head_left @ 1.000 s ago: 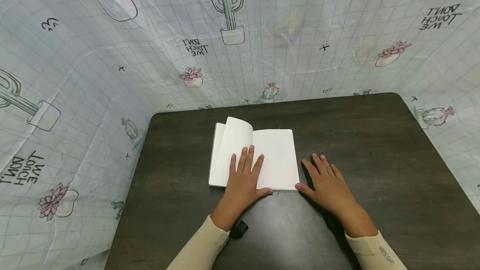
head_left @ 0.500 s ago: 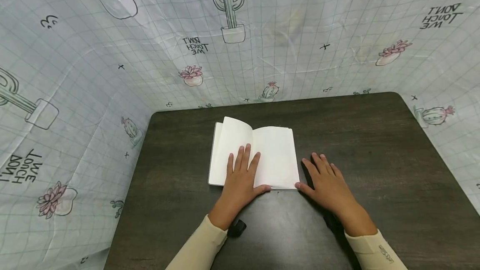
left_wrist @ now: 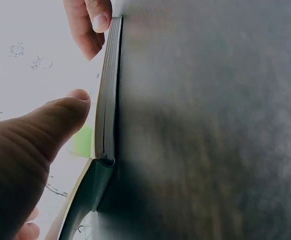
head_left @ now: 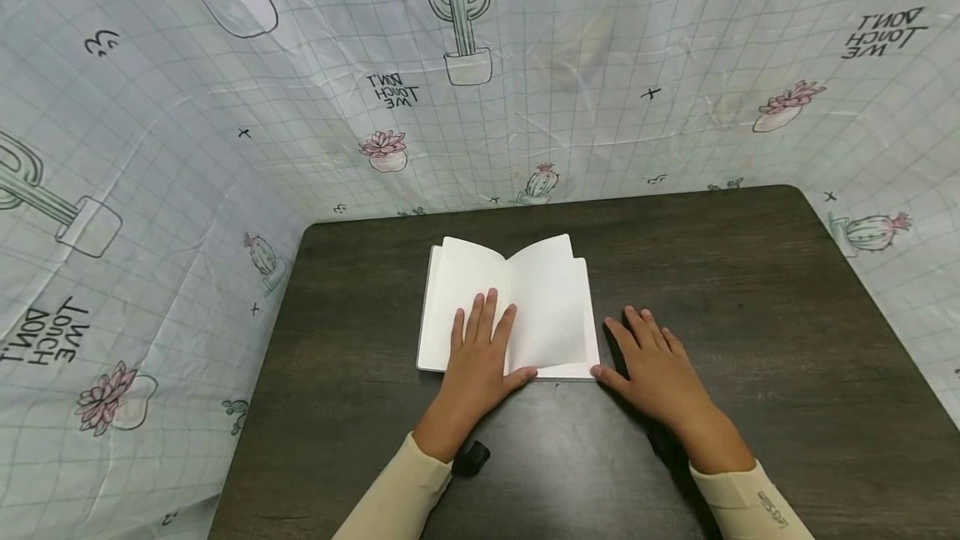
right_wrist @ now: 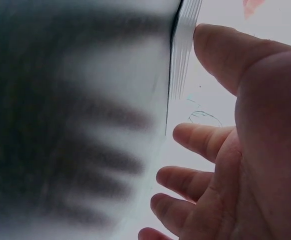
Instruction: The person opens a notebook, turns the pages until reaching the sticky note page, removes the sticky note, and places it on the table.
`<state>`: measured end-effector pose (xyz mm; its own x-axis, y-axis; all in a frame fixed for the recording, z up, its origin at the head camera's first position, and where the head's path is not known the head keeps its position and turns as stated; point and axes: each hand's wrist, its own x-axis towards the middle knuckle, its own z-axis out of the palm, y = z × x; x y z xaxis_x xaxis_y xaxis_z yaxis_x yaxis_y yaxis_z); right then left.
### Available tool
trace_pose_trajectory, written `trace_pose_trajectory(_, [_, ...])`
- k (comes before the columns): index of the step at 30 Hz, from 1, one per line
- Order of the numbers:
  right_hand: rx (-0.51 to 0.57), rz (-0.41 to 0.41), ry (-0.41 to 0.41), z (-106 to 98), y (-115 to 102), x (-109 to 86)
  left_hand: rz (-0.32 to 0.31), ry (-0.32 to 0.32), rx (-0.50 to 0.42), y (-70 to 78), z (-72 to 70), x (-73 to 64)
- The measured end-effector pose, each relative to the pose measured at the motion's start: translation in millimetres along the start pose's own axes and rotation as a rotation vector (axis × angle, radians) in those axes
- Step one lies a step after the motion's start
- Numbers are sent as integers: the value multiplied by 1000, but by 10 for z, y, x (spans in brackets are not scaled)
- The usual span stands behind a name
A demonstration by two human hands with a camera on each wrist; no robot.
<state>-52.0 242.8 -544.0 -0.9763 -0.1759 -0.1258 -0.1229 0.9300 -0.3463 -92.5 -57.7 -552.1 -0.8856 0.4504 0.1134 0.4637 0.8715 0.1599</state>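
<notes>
An open notebook point(head_left: 551, 298) with blank white pages lies on the dark table. My left hand point(head_left: 472, 361) rests with spread fingers over the left page and near the fold, its thumb point(left_wrist: 60, 117) out along the near edge. My right hand point(head_left: 652, 369) lies beside the right side, and its thumb tip point(right_wrist: 203, 42) is at the notebook's near right corner. One leaf on the right half stands raised and curved, uncovering a strip of the page beneath. The dark cover spine point(left_wrist: 103, 172) shows in the left wrist view. Neither hand grips anything.
The dark wooden table point(head_left: 750, 290) extends around the notebook. A white grid cloth point(head_left: 585, 107) printed with cacti hangs behind the table and along both sides. A small black object point(head_left: 471, 458) is at the left wrist.
A leaf on the right half has lifted from lying flat to standing raised and curved. My left hand has slid slightly left; the right hand has not moved.
</notes>
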Motion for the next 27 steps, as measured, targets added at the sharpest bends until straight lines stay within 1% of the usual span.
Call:
trace_pose_trajectory(5, [-3,-4,7,8,-2,-6,-8,6,-5,-7,3,-9])
trace_pose_trajectory(8, [-1,-7,9,8,-3,-9,-10,22,-10,-12,4,-15])
trace_pose_trajectory(16, [-1,-9,6,24,17,-9,-34,31,-24,-43,16,-24])
trace_pose_trajectory(22, [1,-9,-2,22,16,-7,-37,63,-32,-76,25,-41])
trace_pose_trajectory(27, [-4,-9,0,25,17,-2,-36,103,-20,-110,36,-56])
